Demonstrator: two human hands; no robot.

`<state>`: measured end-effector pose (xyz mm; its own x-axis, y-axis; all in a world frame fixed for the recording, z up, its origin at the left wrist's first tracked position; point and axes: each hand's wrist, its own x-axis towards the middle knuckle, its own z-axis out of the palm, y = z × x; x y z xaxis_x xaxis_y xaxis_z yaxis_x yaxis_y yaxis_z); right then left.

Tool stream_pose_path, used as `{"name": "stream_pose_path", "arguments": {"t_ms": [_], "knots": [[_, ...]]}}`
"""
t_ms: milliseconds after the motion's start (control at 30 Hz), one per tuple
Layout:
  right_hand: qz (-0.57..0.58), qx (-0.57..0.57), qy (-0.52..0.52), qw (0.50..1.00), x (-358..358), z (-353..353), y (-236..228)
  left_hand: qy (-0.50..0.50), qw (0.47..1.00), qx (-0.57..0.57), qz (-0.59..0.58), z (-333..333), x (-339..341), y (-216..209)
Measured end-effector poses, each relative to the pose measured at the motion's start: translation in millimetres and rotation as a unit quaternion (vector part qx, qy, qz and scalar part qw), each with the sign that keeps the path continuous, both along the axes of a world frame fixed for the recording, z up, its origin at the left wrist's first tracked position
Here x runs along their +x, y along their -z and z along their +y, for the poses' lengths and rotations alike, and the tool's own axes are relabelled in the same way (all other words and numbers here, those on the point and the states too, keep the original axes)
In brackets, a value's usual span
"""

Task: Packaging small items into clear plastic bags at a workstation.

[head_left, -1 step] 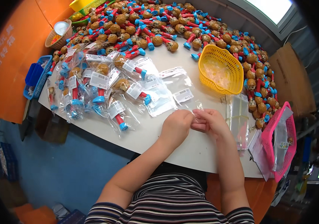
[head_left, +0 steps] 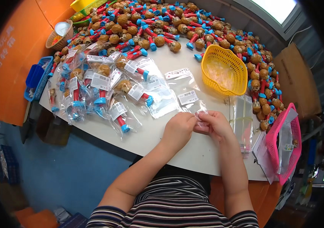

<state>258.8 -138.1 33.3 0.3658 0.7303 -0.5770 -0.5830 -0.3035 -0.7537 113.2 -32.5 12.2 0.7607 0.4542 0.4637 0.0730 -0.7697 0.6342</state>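
My left hand (head_left: 179, 128) and my right hand (head_left: 214, 124) meet near the front of the white table (head_left: 196, 152). Both are closed, fingers pinching the near end of a clear plastic bag (head_left: 184, 86) that bears a white label. The bag lies flat, reaching away from my fingertips, and looks empty. Left of it lie more flat clear bags (head_left: 157, 95). Beyond those is a heap of bagged toys (head_left: 101, 81), each with a round brown head, a red stick and a blue end.
A yellow basket (head_left: 241, 76) holding clear plastic bits stands beyond my right hand. Loose toys (head_left: 175, 46) pile along the far and right edges. Banded clear sleeves (head_left: 241, 121) lie at right, near a pink basket (head_left: 274, 146). A blue basket (head_left: 48, 70) sits at far left.
The labelled bag has shifted slightly and lies flatter and straighter. My hands stay almost in place, with the right fingers moved slightly.
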Motion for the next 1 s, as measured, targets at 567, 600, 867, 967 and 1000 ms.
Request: {"name": "stream_pose_path", "arguments": {"t_ms": [567,600,867,967,1000], "knots": [[-0.283,-0.017,-0.055,0.957,-10,18,1,-0.045,0.998,-0.012,0.035,10,-9,-18],[-0.285,-0.017,-0.056,0.957,-6,22,-3,-0.046,0.999,-0.015,-0.001,11,-8,-22],[-0.331,0.005,-0.167,0.929,1,55,-19,-0.100,0.995,-0.027,-0.001,28,-7,-19],[-0.318,-0.055,-0.257,0.911,8,71,-46,-0.161,0.985,0.001,-0.068,38,-11,-22],[-0.315,-0.051,-0.262,0.911,12,81,-55,-0.171,0.982,0.001,-0.076,42,-12,-22]]}}
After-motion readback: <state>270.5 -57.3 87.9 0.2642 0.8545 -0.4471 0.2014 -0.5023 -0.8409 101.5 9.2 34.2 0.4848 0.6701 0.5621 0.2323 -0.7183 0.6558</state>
